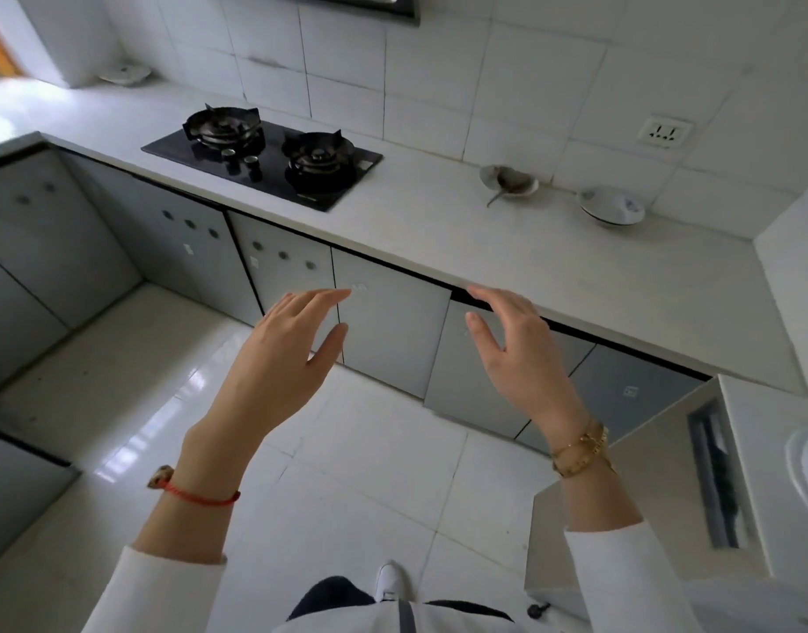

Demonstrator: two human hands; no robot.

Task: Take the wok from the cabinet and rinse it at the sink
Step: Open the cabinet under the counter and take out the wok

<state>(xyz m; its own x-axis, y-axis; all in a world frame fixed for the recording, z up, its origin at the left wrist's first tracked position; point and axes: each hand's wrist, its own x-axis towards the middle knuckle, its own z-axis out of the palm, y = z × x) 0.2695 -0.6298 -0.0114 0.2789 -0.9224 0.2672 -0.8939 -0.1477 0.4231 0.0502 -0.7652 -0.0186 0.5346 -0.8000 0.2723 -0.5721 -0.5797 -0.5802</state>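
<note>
Both my hands are raised in front of the grey lower cabinets under the white counter. My left hand [287,354] is open, its fingertips close to the edge of a closed cabinet door [388,331]. My right hand [520,354] is open too, its fingers near the counter's front edge above the neighbouring door [466,372]. Neither hand holds anything. All cabinet doors in view are closed. No wok and no sink are visible.
A black two-burner gas hob [265,153] is set into the white counter [484,249]. A small dish with a spoon [509,181] and a white bowl [612,206] stand near the tiled wall. A white appliance [767,491] stands at the right. The floor is glossy white tile.
</note>
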